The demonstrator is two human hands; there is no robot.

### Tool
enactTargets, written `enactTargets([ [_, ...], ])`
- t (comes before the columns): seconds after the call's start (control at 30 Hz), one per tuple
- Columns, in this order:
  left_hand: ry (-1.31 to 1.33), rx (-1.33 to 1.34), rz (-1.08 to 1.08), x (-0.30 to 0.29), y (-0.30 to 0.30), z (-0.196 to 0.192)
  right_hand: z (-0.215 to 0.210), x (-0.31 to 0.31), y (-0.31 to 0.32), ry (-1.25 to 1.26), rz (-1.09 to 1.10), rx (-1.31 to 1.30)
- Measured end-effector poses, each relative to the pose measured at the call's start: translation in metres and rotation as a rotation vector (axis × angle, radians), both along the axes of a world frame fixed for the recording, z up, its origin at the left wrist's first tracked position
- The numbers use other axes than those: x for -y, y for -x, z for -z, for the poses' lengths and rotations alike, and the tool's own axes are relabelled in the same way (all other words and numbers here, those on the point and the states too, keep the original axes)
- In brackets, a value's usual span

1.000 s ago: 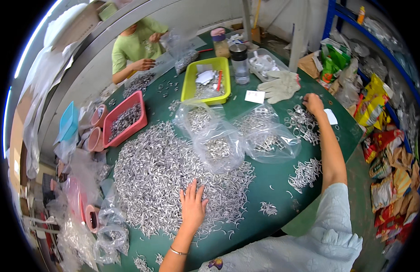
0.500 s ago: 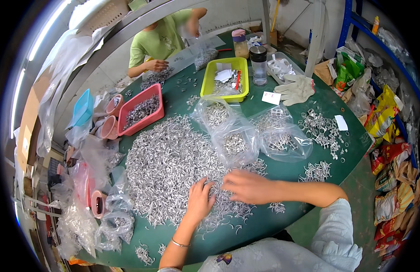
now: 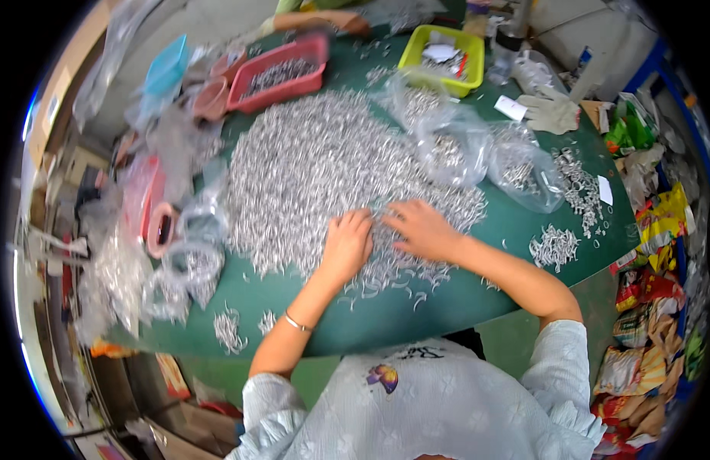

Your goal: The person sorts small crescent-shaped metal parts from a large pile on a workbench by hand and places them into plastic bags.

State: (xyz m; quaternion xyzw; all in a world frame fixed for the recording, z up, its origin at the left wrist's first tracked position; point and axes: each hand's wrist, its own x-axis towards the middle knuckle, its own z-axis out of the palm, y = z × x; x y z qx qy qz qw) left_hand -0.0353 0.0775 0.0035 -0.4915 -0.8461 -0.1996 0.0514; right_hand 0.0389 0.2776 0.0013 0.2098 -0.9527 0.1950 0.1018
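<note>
A broad heap of small, curved silver metal pieces (image 3: 301, 161) covers the middle of the green table (image 3: 401, 314). Both hands rest at the heap's near side, close together with their fingertips almost meeting. My left hand (image 3: 349, 244) has its fingers stretched over the pieces, side by side, and looks open. Opposite it, my right hand (image 3: 425, 231) lies with its fingers somewhat apart, also open. Neither hand shows a piece held, though the fingertips are partly lost among the pieces. Loose pieces are scattered on the table just below the hands.
Clear plastic bags (image 3: 450, 146) of metal parts lie right of the heap, near a yellow-green basket (image 3: 410, 65). A red basket (image 3: 240, 100) of parts stands at the back left. Small piles (image 3: 554, 247) sit rightward, beyond them a glove (image 3: 552, 113). A co-worker's arm (image 3: 316, 21) shows at the far edge.
The view has tilted down, showing more of my lap and less of the co-worker. My hands have drawn slightly closer together; the left fingers are less spread.
</note>
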Motion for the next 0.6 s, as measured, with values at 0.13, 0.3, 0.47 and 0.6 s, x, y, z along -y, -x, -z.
enactTargets([
  [0.13, -0.024, -0.039, -0.04, 0.019, -0.016, -0.01, -0.005, -0.014, -0.01, -0.087, 0.058, -0.055],
  [0.3, -0.141, 0.011, -0.194, 0.036, -0.026, -0.005, -0.006, -0.03, -0.006, -0.089, 0.225, -0.077],
  [0.47, -0.052, 0.022, -0.229, 0.045, -0.035, -0.008, -0.005, -0.035, 0.003, -0.013, 0.33, -0.182],
  [0.6, -0.063, 0.09, -0.209, 0.053, -0.06, -0.001, -0.016, -0.008, -0.004, 0.045, 0.441, -0.213],
])
